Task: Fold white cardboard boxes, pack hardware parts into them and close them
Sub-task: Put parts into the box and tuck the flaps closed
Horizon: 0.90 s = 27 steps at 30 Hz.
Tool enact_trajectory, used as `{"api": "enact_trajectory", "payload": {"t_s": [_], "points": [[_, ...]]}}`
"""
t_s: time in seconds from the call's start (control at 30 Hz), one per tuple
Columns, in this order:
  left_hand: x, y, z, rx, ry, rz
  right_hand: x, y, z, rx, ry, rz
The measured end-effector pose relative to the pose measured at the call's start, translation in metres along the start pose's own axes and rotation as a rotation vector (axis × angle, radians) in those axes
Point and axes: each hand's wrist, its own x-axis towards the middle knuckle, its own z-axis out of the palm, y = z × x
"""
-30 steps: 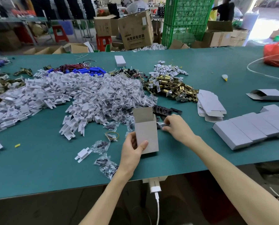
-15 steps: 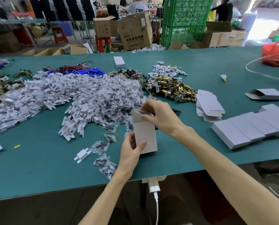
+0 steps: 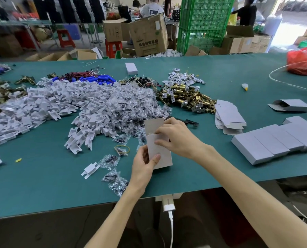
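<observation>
Green table (image 3: pixel 42 176): white box (image 3: pixel 165 156), upright, flap open; left hand (image 3: pixel 142 168) grips base; right hand (image 3: pixel 178 138) pinches mouth, fingers curled.

One wide-angle view only, worn on the person's head. It looks forward and down from over the near edge of the worktop (image 3: pixel 42 190), close to the left hand (image 3: pixel 143 170), right hand (image 3: pixel 178 138) and white box (image 3: pixel 165 156) at centre, and reaches well past the far edge.

Matt white cardboard box (image 3: pixel 160 152), shiny brass hardware (image 3: pixel 186 98), dull green table (image 3: pixel 42 179).
</observation>
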Motion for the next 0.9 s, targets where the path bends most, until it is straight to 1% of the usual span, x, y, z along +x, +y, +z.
{"api": "enact_trajectory", "payload": {"t_s": [0.17, 0.23, 0.3, 0.37, 0.43, 0.5, 0.53, 0.6, 0.67, 0.77, 0.9], "points": [[-0.001, 0.002, 0.001, -0.013, -0.003, 0.010, -0.002, 0.001, -0.003, -0.036, -0.012, -0.008], [-0.002, 0.003, 0.001, -0.021, -0.004, 0.014, -0.005, 0.003, -0.001, 0.022, 0.074, -0.008], [-0.002, 0.003, 0.001, -0.022, -0.010, 0.017, -0.009, 0.005, 0.002, 0.181, 0.218, 0.039], [-0.004, 0.004, 0.001, -0.020, -0.013, 0.030, -0.013, 0.009, 0.007, 0.414, 0.303, 0.144], [-0.004, 0.006, 0.002, -0.052, -0.010, 0.052, -0.017, 0.013, 0.015, 0.640, 0.292, 0.250], [-0.004, 0.009, 0.002, -0.094, -0.013, 0.077, -0.023, 0.012, 0.027, 0.864, 0.242, 0.287], [-0.005, 0.010, 0.002, -0.104, -0.015, 0.089, -0.026, 0.011, 0.035, 0.953, 0.247, 0.300], [-0.005, 0.011, 0.002, -0.131, -0.005, 0.093, -0.031, 0.009, 0.048, 1.053, 0.313, 0.329], [-0.006, 0.011, 0.000, -0.163, 0.011, 0.068, -0.035, 0.004, 0.057, 1.091, 0.355, 0.336], [-0.006, 0.010, -0.001, -0.149, 0.031, 0.043, -0.041, 0.001, 0.068, 1.115, 0.367, 0.359], [-0.005, 0.008, 0.000, -0.100, 0.048, 0.053, -0.047, -0.003, 0.076, 1.290, 0.329, 0.433]]}}
